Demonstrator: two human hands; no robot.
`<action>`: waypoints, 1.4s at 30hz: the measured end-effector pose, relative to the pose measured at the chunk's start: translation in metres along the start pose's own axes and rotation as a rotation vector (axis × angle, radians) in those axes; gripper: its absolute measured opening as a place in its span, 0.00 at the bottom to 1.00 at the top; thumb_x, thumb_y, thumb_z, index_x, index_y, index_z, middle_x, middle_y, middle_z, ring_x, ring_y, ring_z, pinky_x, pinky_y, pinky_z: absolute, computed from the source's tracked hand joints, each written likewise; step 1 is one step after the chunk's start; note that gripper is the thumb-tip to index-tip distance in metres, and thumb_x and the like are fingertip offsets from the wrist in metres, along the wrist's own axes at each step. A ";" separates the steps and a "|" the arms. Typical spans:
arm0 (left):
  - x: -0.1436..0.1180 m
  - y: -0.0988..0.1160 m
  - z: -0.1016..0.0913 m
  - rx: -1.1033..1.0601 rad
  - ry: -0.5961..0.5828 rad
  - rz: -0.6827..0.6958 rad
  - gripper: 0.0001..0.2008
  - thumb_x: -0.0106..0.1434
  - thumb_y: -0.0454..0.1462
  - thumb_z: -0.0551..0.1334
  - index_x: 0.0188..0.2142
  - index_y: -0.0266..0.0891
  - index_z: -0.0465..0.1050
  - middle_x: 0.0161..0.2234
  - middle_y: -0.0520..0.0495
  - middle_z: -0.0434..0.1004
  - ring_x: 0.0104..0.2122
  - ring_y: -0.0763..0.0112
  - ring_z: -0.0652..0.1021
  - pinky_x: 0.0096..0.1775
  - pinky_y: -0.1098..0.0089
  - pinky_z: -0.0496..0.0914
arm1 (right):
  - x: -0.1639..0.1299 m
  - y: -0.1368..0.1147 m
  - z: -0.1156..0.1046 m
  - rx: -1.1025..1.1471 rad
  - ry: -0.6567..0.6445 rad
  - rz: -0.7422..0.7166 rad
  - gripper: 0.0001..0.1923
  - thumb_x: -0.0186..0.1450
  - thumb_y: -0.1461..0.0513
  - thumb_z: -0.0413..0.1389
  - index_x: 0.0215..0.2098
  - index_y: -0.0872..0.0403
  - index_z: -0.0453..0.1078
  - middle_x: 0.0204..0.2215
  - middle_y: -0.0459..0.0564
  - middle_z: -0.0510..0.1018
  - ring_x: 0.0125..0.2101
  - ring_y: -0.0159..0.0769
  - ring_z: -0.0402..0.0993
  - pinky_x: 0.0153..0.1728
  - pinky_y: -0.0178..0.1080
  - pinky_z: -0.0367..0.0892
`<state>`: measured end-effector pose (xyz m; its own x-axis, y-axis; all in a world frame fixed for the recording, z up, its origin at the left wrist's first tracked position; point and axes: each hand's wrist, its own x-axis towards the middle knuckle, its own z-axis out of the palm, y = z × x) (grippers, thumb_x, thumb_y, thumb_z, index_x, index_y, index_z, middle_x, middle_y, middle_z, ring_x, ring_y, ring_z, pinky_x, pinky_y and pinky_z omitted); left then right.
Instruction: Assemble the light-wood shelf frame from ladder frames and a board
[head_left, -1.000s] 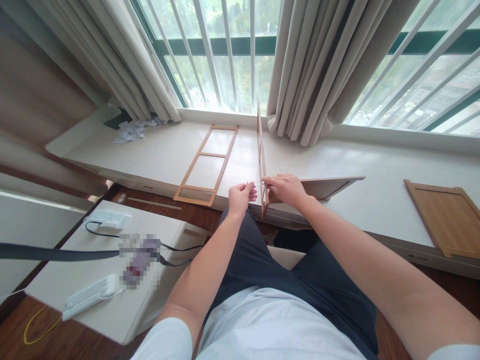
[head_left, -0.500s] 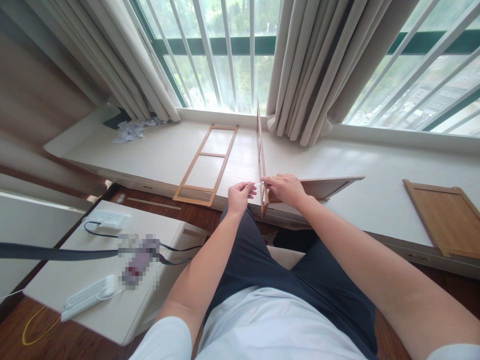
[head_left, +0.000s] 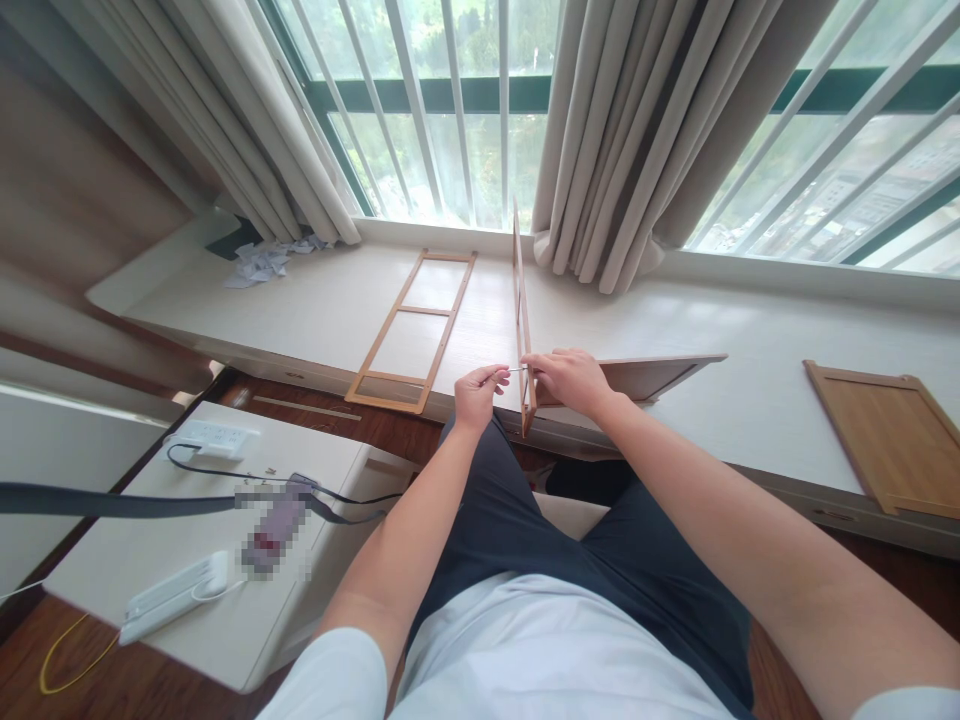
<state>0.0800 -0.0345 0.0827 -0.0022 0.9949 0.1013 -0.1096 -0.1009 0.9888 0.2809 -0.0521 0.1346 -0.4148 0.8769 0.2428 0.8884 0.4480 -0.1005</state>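
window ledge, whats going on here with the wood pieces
A seated person is working on wooden frames at the ledge. The left hand pinches a thin metal tool against the near end of an upright frame. The right hand steadies that frame where a panel meets it. A second frame lies flat to the left, and a board lies to the right.

Thin metal key (head_left: 516,369): small, silvery, held level, its tip set against the near end of the upright frame (head_left: 520,310). Frame: light wood, narrow, ladder-like, stood on its long edge on the window ledge, running from near edge toward the window. A wooden panel (head_left: 651,371) is butted against its right side, lying nearly flat.
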 end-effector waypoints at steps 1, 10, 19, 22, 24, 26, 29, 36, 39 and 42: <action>0.000 0.000 0.000 0.004 0.001 -0.001 0.12 0.56 0.43 0.71 0.36 0.38 0.84 0.30 0.45 0.82 0.28 0.71 0.79 0.29 0.71 0.72 | 0.000 0.000 0.000 0.001 0.000 0.000 0.16 0.72 0.62 0.52 0.57 0.46 0.72 0.44 0.48 0.84 0.41 0.40 0.75 0.39 0.39 0.59; -0.001 0.002 -0.001 -0.009 -0.005 -0.025 0.14 0.56 0.44 0.71 0.37 0.37 0.84 0.31 0.45 0.82 0.29 0.71 0.79 0.28 0.71 0.72 | 0.000 0.001 0.001 0.001 0.000 -0.006 0.17 0.72 0.62 0.53 0.58 0.46 0.71 0.43 0.48 0.84 0.41 0.40 0.75 0.39 0.40 0.59; -0.001 0.008 0.001 -0.029 -0.004 -0.081 0.15 0.54 0.44 0.71 0.37 0.36 0.84 0.30 0.44 0.82 0.27 0.71 0.78 0.27 0.71 0.71 | 0.000 0.000 0.001 0.014 -0.004 0.009 0.17 0.72 0.62 0.52 0.57 0.45 0.71 0.42 0.49 0.84 0.41 0.41 0.75 0.39 0.39 0.60; -0.001 0.010 0.000 -0.031 -0.007 -0.083 0.16 0.55 0.45 0.71 0.37 0.36 0.83 0.30 0.45 0.82 0.27 0.71 0.78 0.26 0.71 0.71 | 0.001 0.000 0.001 0.015 -0.003 0.010 0.17 0.72 0.63 0.52 0.57 0.46 0.72 0.41 0.49 0.84 0.40 0.41 0.75 0.39 0.39 0.60; -0.001 0.011 -0.001 -0.033 0.000 -0.090 0.16 0.54 0.45 0.71 0.37 0.35 0.83 0.29 0.45 0.81 0.26 0.72 0.78 0.26 0.72 0.71 | 0.001 0.000 0.001 0.013 0.001 0.009 0.17 0.71 0.63 0.52 0.56 0.46 0.72 0.41 0.49 0.84 0.40 0.41 0.75 0.39 0.39 0.60; -0.001 0.012 -0.003 -0.038 0.009 -0.104 0.17 0.54 0.46 0.72 0.37 0.35 0.83 0.29 0.45 0.81 0.25 0.72 0.78 0.25 0.72 0.71 | 0.000 0.000 0.001 0.012 0.004 0.005 0.17 0.71 0.63 0.52 0.56 0.46 0.72 0.41 0.48 0.84 0.40 0.41 0.75 0.39 0.40 0.60; -0.001 0.015 -0.005 -0.042 0.012 -0.147 0.18 0.54 0.48 0.72 0.35 0.34 0.82 0.28 0.44 0.80 0.25 0.71 0.78 0.25 0.72 0.70 | 0.000 0.000 0.001 0.013 0.003 0.004 0.17 0.71 0.63 0.52 0.56 0.46 0.72 0.42 0.49 0.84 0.40 0.41 0.75 0.39 0.40 0.60; -0.005 0.032 -0.004 -0.079 -0.034 -0.360 0.21 0.52 0.51 0.73 0.32 0.33 0.80 0.27 0.42 0.80 0.25 0.71 0.78 0.25 0.73 0.70 | 0.000 0.000 0.001 0.006 0.001 0.007 0.17 0.71 0.63 0.52 0.56 0.47 0.72 0.40 0.49 0.84 0.40 0.42 0.75 0.39 0.40 0.59; -0.005 0.037 -0.003 -0.097 -0.037 -0.416 0.22 0.51 0.51 0.74 0.31 0.33 0.79 0.26 0.43 0.79 0.24 0.72 0.78 0.25 0.73 0.71 | 0.000 0.001 0.002 -0.001 0.010 0.004 0.17 0.71 0.63 0.52 0.57 0.46 0.72 0.40 0.49 0.84 0.40 0.41 0.75 0.39 0.39 0.58; -0.004 0.040 -0.001 -0.087 -0.031 -0.437 0.22 0.52 0.51 0.74 0.30 0.32 0.79 0.25 0.43 0.79 0.23 0.73 0.77 0.26 0.73 0.71 | 0.000 0.001 0.002 -0.004 0.016 0.001 0.17 0.71 0.63 0.53 0.56 0.46 0.72 0.41 0.49 0.84 0.40 0.41 0.75 0.38 0.39 0.58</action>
<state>0.0748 -0.0421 0.1216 0.0928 0.9431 -0.3192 -0.1764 0.3311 0.9270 0.2814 -0.0515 0.1325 -0.4107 0.8745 0.2579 0.8895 0.4464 -0.0970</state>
